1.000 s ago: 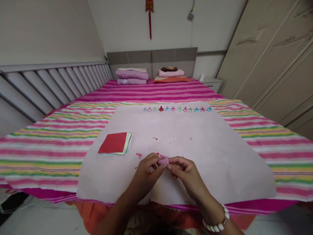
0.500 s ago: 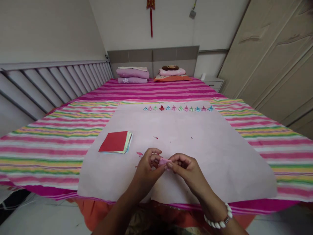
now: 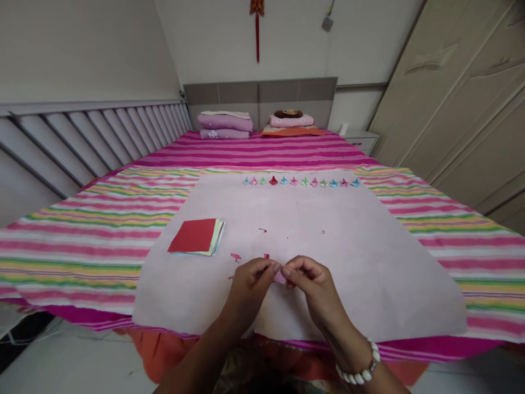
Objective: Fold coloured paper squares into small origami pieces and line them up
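Between my two hands is a small folded piece of pink paper [image 3: 280,277], mostly covered by fingers. My left hand [image 3: 255,282] pinches its left side between thumb and forefinger. On its right side, my right hand [image 3: 310,279] pinches it the same way; a white bead bracelet [image 3: 361,373] circles that wrist. Beneath both hands lies a large pale sheet [image 3: 361,262] with several small red marks or scraps [image 3: 235,256] on it. A stack of coloured square paper [image 3: 192,236], red on top, rests left of my hands.
Along the sheet's far edge stands a row of several small folded paper shapes [image 3: 273,180] in blue, pink, green and red. The sheet lies on a bed with a striped cover [image 3: 94,235]. Folded bedding [image 3: 225,125] sits by the headboard [image 3: 238,93]; a white rail [image 3: 98,123] runs along the left.
My left fingers have closed in on the pink paper, which is now more hidden and tilted. A red mark behind my left hand has come into view. The camera view has shifted slightly.
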The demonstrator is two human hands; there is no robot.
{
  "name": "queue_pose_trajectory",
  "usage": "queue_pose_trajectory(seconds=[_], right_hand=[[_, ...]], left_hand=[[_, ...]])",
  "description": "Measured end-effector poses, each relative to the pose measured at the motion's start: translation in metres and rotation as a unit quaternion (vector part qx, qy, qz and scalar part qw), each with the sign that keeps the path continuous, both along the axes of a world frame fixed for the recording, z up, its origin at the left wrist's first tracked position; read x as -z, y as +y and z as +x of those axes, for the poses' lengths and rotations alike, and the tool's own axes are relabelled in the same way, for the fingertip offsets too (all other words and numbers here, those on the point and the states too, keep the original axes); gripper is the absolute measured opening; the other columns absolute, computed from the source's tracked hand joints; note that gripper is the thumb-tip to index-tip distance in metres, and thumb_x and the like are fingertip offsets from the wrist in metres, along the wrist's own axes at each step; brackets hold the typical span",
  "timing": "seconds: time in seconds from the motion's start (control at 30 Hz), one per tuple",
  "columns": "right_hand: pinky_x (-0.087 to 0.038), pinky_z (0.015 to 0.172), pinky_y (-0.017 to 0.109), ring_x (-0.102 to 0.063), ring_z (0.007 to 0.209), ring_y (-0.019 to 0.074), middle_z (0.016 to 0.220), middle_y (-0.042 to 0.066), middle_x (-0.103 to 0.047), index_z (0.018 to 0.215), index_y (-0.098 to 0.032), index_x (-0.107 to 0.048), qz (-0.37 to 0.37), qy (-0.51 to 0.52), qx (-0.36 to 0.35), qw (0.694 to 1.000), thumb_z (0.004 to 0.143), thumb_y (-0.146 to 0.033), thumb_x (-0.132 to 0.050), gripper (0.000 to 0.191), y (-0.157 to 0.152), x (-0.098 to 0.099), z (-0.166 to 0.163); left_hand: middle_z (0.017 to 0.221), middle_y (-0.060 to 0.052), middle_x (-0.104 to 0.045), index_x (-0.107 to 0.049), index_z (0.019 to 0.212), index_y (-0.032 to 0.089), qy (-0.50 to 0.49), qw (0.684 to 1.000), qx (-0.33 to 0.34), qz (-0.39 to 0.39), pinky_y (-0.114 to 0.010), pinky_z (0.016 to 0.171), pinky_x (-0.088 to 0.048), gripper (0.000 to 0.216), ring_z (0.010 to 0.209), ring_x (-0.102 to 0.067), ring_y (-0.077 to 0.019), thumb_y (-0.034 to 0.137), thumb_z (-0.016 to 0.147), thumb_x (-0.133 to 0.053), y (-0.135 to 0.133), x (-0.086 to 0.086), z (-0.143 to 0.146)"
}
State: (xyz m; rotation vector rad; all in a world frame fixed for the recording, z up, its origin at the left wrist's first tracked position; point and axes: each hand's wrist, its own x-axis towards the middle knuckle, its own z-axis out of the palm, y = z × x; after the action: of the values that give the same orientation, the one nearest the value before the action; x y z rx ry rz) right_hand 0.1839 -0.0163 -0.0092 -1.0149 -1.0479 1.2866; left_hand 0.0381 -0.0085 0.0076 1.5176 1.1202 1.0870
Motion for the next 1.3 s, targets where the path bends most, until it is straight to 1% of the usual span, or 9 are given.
queue_pose_trajectory(seconds=[0.07,0.13,0.4,0.57,0.8,0.93,1.07,1.2,1.3], right_hand=[[-0.042,0.056,0.026,-0.053,0.053,0.0126,0.056,-0.001,-0.063,0.065,-0.018,-0.067,-0.010,0.012,0.001,1.000,0.070,-0.032,-0.075,0.017,0.000,0.000,0.000],[-0.043,0.056,0.026,-0.055,0.053,0.0130,0.056,0.000,-0.064,0.066,-0.018,-0.067,-0.013,0.015,0.011,1.000,0.070,-0.033,-0.075,0.018,0.000,0.000,0.000],[-0.047,0.058,0.027,-0.060,0.055,0.0139,0.060,0.001,-0.068,0.072,-0.018,-0.068,0.010,0.003,0.010,1.000,0.072,-0.033,-0.076,0.017,-0.001,0.002,-0.002],[-0.049,0.056,0.027,-0.061,0.054,0.0141,0.058,0.000,-0.067,0.084,-0.019,-0.070,0.021,0.004,-0.019,1.000,0.071,-0.033,-0.076,0.019,-0.001,0.003,0.003],[-0.048,0.058,0.026,-0.059,0.061,0.0130,0.067,0.000,-0.066,0.070,-0.019,-0.068,0.057,-0.004,-0.039,0.998,0.068,-0.028,-0.079,0.014,0.000,-0.003,0.007],[-0.048,0.059,0.025,-0.060,0.061,0.0129,0.066,0.000,-0.067,0.063,-0.018,-0.065,0.030,0.022,-0.057,0.998,0.064,-0.028,-0.082,0.020,0.002,-0.005,0.007],[-0.045,0.050,0.022,-0.055,0.049,0.0101,0.054,-0.002,-0.063,0.061,-0.017,-0.062,-0.015,0.019,-0.044,0.999,0.058,-0.031,-0.085,0.027,0.004,-0.005,0.007],[-0.044,0.046,0.021,-0.053,0.045,0.0093,0.053,-0.004,-0.061,0.064,-0.018,-0.059,-0.026,0.023,-0.026,0.999,0.054,-0.032,-0.087,0.033,0.003,-0.006,0.005],[-0.044,0.047,0.021,-0.054,0.046,0.0093,0.056,-0.004,-0.062,0.071,-0.018,-0.060,-0.030,0.032,-0.031,0.999,0.053,-0.032,-0.088,0.035,0.002,-0.007,0.003]], left_hand=[[0.074,-0.001,-0.066,-0.068,0.089,0.018,-0.040,0.999,-0.007,-0.017,-0.025,0.063,-0.048,0.016,0.069,-0.060,-0.0145,0.030,0.080,-0.064,0.000,0.002,-0.001],[0.080,-0.001,-0.068,-0.064,0.096,0.018,-0.089,0.995,-0.008,-0.035,-0.026,0.066,-0.050,0.024,0.073,-0.063,-0.0153,0.028,0.075,-0.070,0.001,0.003,-0.003],[0.074,-0.001,-0.068,-0.064,0.078,0.016,-0.097,0.994,-0.008,-0.055,-0.025,0.067,-0.051,0.013,0.071,-0.064,-0.0143,0.025,0.073,-0.072,0.000,-0.005,-0.009],[0.075,-0.001,-0.070,-0.066,0.076,0.017,-0.083,0.996,0.029,-0.010,-0.026,0.069,-0.050,0.006,0.073,-0.064,-0.0150,0.023,0.079,-0.065,0.002,-0.007,-0.011],[0.076,-0.001,-0.068,-0.064,0.077,0.017,-0.066,0.996,0.058,0.026,-0.024,0.070,-0.047,0.008,0.073,-0.061,-0.0133,0.022,0.082,-0.063,-0.002,-0.008,-0.011],[0.075,-0.002,-0.066,-0.063,0.074,0.016,-0.046,0.997,0.053,0.034,-0.024,0.069,-0.046,0.010,0.074,-0.060,-0.0133,0.022,0.082,-0.063,-0.002,-0.007,-0.009],[0.073,-0.002,-0.065,-0.061,0.073,0.016,-0.057,0.998,0.039,0.003,-0.025,0.066,-0.047,0.011,0.070,-0.060,-0.0136,0.024,0.080,-0.065,-0.001,-0.004,-0.007],[0.070,0.000,-0.066,-0.062,0.090,0.017,-0.103,0.993,0.026,-0.046,-0.026,0.064,-0.049,0.021,0.066,-0.062,-0.0139,0.024,0.072,-0.072,0.000,-0.003,-0.004],[0.066,0.000,-0.066,-0.066,0.080,0.015,-0.086,0.995,0.005,-0.044,-0.024,0.061,-0.048,0.012,0.063,-0.061,-0.0130,0.023,0.072,-0.071,0.002,-0.002,-0.003]])
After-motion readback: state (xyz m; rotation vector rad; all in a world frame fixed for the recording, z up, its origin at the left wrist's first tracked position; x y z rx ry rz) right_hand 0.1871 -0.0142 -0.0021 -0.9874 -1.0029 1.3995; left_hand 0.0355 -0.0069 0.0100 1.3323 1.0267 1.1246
